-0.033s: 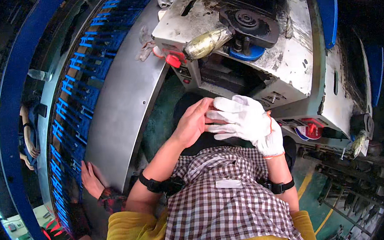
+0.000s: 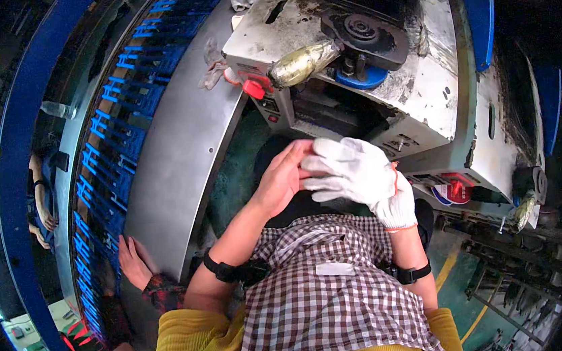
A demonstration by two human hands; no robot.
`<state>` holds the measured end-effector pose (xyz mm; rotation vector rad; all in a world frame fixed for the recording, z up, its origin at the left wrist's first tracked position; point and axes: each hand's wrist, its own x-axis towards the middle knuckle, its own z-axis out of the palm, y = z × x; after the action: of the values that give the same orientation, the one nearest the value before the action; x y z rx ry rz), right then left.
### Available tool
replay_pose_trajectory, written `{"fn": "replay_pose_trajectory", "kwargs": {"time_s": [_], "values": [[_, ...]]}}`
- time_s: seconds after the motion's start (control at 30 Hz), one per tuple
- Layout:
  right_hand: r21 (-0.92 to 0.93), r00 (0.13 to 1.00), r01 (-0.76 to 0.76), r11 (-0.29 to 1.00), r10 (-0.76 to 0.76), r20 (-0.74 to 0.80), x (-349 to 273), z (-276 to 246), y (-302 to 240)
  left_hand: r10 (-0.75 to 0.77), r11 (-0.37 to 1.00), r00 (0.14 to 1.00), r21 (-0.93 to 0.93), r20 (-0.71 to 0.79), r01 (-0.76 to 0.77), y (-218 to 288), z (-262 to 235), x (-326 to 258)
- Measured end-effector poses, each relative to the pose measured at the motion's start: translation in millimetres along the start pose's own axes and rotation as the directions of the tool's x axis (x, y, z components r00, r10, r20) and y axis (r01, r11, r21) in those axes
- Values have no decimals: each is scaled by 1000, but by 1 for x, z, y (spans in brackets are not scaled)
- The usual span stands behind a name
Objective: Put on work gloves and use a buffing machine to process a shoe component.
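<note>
My left hand (image 2: 281, 181) is bare, with its fingers stretched out and held close together. My right hand (image 2: 355, 172) wears a white knitted work glove (image 2: 395, 206) with an orange-edged cuff, and its fingers are extended too. The two hands meet in front of my checked apron (image 2: 335, 285), the gloved fingertips against the fingers of the bare hand. Between them I can make out no object, though the inner side of the left palm is partly hidden. Both hands hang in the air, near the front of a stained white machine (image 2: 260, 32).
A grey metal table (image 2: 176, 138) runs along my left, with used gloves (image 2: 213, 70) on it and a row of blue fixtures (image 2: 114, 127) beyond. Another person's hand (image 2: 134, 263) rests at its near edge. A red switch (image 2: 254, 89) and foil-wrapped part (image 2: 304, 63) jut from the machine. A second machine (image 2: 488, 149) stands right.
The gloved fingers have shifted slightly against my left hand and bunched closer together. The left hand has barely moved.
</note>
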<state>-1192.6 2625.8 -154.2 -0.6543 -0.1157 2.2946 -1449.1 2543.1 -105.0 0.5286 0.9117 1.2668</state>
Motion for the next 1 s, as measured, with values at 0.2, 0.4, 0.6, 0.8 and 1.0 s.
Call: {"fn": "replay_pose_trajectory", "kwargs": {"time_s": [0.2, 0.4, 0.6, 0.8, 1.0], "values": [[-860, 973, 205, 468, -194, 126, -12, 64, 0, -336, 939, 936, -113, -106, 324, -20, -2, 12], [-464, 681, 661, -590, 211, 701, -23, 114, 31, -22, 768, 936, -593, 352, 241, -36, 0, 29], [-444, 667, 684, -579, 250, 701, -32, 112, 39, 33, 782, 937, -593, 348, 193, -31, -2, 17], [-449, 622, 722, -527, 210, 754, -33, 112, 38, 4, 781, 933, -584, 359, 221, -18, 3, 12], [-505, 677, 694, -514, 226, 700, -37, 100, 36, 69, 722, 900, -644, 430, 252, -28, -3, 18]]}}
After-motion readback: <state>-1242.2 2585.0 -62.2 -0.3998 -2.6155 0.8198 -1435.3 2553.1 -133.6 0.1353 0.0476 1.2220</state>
